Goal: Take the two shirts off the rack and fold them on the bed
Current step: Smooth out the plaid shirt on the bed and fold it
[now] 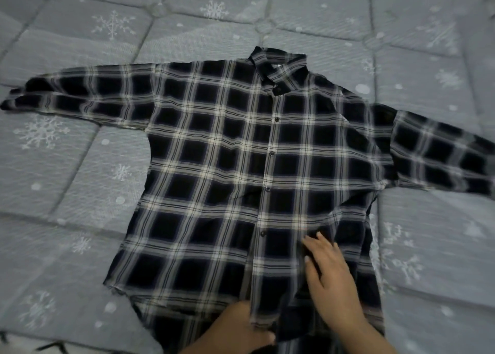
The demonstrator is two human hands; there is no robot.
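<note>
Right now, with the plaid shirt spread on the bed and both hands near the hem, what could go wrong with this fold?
The plaid shirt puckers just above the right hand, so that wrinkle may get folded in. The left hand pinches the button placket at the hem; tugging could drag the shirt askew on the bed. The sleeves lie unevenly, which may make the fold lopsided.

The shirt (241,166) lay spread flat across the bed (80,179), sleeves out to both sides. Bare quilt lay open all round it for my reach. My left hand (235,329) and right hand (332,281) crowded the near hem.
</note>
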